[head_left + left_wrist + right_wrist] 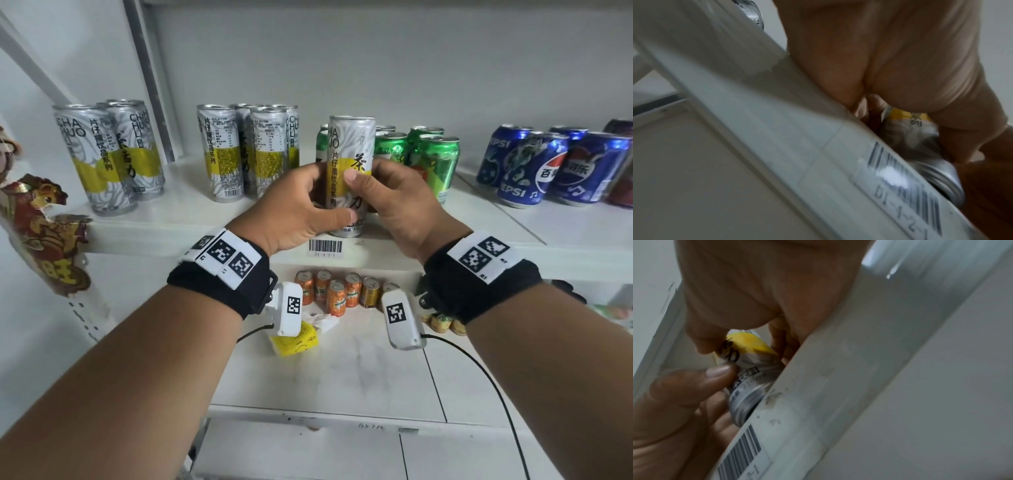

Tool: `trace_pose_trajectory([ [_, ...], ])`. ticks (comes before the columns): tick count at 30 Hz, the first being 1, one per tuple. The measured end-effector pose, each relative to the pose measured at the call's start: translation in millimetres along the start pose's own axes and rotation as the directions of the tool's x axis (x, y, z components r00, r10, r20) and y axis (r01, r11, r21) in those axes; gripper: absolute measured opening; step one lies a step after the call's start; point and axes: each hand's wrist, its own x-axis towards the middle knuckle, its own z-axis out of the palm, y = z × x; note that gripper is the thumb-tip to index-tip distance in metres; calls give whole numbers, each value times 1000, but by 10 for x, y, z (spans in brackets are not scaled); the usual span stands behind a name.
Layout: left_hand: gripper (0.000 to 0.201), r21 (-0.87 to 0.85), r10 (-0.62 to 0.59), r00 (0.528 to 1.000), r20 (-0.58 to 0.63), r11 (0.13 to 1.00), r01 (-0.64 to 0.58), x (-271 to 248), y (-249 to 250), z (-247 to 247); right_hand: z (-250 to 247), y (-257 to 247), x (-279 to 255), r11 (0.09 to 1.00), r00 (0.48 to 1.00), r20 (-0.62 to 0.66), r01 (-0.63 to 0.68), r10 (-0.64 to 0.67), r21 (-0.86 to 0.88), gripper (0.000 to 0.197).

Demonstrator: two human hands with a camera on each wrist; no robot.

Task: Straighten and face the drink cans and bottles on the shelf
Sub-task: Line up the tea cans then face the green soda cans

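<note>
Both hands wrap the tall silver-yellow tea can [350,147], upright at shelf [191,219] front edge. L hand [294,209] & R hand [400,202] fingers curled round it, thumbs on label. Green cans [435,161] just behind.

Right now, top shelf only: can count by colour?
Silver-yellow cans: 8
Green cans: 5
Blue cans: 4
Dark can, cut off at the frame edge: 1
Total: 18 visible. Rear cans overlap, so the silver-yellow and green counts are approximate.
</note>
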Motion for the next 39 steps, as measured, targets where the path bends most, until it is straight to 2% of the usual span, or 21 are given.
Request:
trace_pose_trajectory([
  [4,61,58,2,1000,11,998,-3,10,5,11,1,18,9,1000,1000,5,25,-25,0,47],
  [8,57,78,-2,999,32,997,-1,24,31,5,9,16,9,1000,1000,-10,22,-22,-3,58],
  [11,60,42,-1,1000,28,999,-1,22,32,-13,-1,-1,10,999,1000,-3,14,-13,41,52],
  [14,62,44,41,999,15,998,-42,-5,10,-24,-24,-10,-7,995,1000,-2,24,-24,97,52],
  [17,58,53,74,997,-10,996,-73,-5,-5,-17,-24,-9,-32,995,998,17,54,-55,81,55],
  [22,69,136,93,995,-31,987,-88,64,-47,-23,-15,5,-44,997,997,53,61,-64,55,59],
  [26,82,64,78,996,-49,995,-75,120,-83,-43,10,15,-56,996,995,54,85,-85,10,67],
  [32,80,-46,62,998,20,997,-61,123,-137,-80,-25,17,-60,997,994,69,81,-79,-20,76],
  [35,68,-56,48,999,9,997,-47,90,-121,-87,-26,5,-46,998,997,39,70,-70,6,65],
  [37,68,-83,30,999,16,996,-29,62,-102,-83,-13,-5,-48,997,999,17,48,-49,60,55],
  [39,68,-109,30,999,39,994,-25,40,-83,-75,8,-21,-56,996,1000,-14,29,-28,81,58],
])
